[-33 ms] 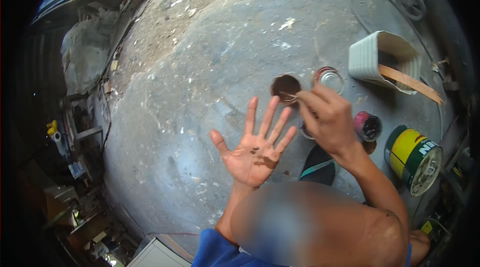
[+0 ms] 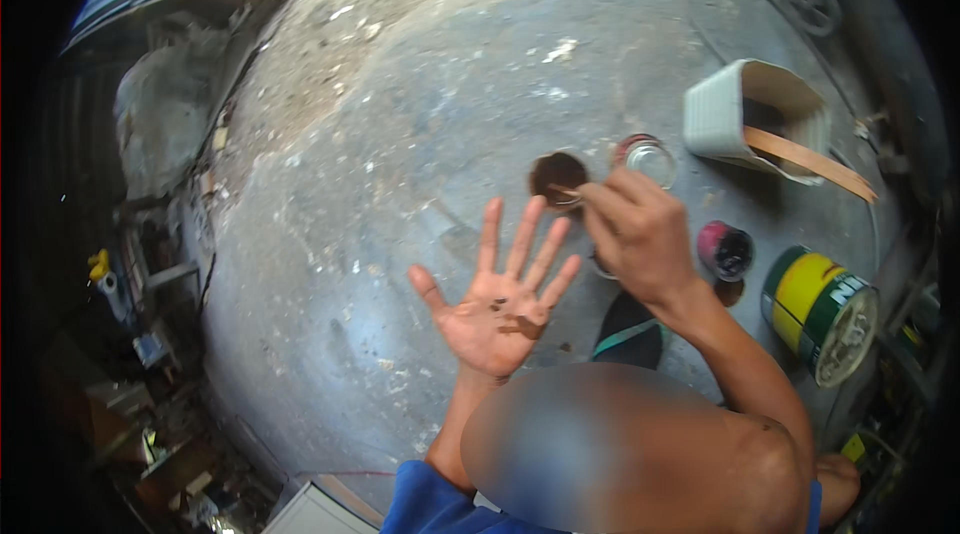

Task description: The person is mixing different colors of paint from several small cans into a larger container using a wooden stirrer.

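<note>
My left hand (image 2: 495, 319) is raised palm up with fingers spread, holding nothing. Small dark spots and a brown smear mark its palm. My right hand (image 2: 645, 239) pinches a thin stick (image 2: 566, 192); the end between the fingers is hidden. The stick's tip lies over the round, brown-filled container (image 2: 556, 172), just beyond my left fingertips. Whether it touches the brown contents I cannot tell. Behind my right hand stands a tin with a shiny metal top (image 2: 652, 162). Another small container beneath that hand is mostly covered.
Right of my hands stand a pink jar with dark contents (image 2: 724, 250) and a yellow-green paint can (image 2: 820, 316). A pale ribbed container (image 2: 716, 115) lies beyond, with a wooden strip (image 2: 815, 164) sticking out. A dark sandal (image 2: 632, 332) rests near my right wrist. Clutter lines the left side.
The whole view has shifted slightly, so everything sits a little further left. The brown smear on my left palm shows more plainly. My right hand keeps its pinch on the stick.
</note>
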The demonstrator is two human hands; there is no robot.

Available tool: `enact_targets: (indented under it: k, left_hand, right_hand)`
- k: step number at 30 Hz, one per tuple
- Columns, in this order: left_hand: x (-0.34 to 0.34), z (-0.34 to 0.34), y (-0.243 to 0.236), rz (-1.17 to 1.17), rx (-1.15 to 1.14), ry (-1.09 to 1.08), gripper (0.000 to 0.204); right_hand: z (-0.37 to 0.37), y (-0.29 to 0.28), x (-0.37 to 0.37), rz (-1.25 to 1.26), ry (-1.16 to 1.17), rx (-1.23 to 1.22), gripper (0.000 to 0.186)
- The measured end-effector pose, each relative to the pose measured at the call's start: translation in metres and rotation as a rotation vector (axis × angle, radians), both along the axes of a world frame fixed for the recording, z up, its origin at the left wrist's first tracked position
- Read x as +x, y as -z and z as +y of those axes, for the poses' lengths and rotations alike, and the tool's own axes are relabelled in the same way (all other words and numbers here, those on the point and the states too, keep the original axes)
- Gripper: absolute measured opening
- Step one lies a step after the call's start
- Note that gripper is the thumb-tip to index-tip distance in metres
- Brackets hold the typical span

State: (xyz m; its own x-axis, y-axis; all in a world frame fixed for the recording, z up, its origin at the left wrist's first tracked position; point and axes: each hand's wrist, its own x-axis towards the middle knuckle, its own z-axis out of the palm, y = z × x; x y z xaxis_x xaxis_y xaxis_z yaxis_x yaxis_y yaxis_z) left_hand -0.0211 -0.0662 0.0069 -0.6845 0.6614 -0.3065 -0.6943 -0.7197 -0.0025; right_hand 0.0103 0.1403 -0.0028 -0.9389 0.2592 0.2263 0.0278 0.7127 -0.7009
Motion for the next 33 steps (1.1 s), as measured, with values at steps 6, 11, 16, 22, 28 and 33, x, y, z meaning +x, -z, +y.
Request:
enact_targets:
  k: [6, 11, 16, 22, 28, 33]
  left_hand:
    - [-0.006, -0.004, -0.006, 0.073, -0.072, 0.003, 0.111]
    - [-0.014, 0.019, -0.016, 0.201, -0.143, 0.037, 0.11]
    - [-0.019, 0.072, -0.017, 0.093, 0.083, 0.184, 0.114]
    - [-0.017, 0.112, -0.021, 0.151, 0.133, 0.292, 0.116]
    - [-0.028, 0.133, -0.021, 0.203, 0.106, 0.316, 0.118]
    - [-0.045, 0.173, -0.015, 0.251, 0.158, 0.337, 0.119]
  right_hand:
    - [-0.013, 0.015, -0.001, 0.043, 0.102, -0.078, 0.021]
    - [0.047, 0.012, 0.066, 0.351, 0.887, -0.884, 0.045]
    - [0.169, -0.013, 0.084, 0.33, 1.192, -1.107, 0.027]
    - [0.178, -0.026, 0.085, 0.021, 0.794, -0.374, 0.029]
    - [0.164, -0.079, 0.105, 0.164, 0.671, -0.011, 0.017]
    - [0.17, -0.101, 0.133, 0.249, 0.731, -0.062, 0.014]
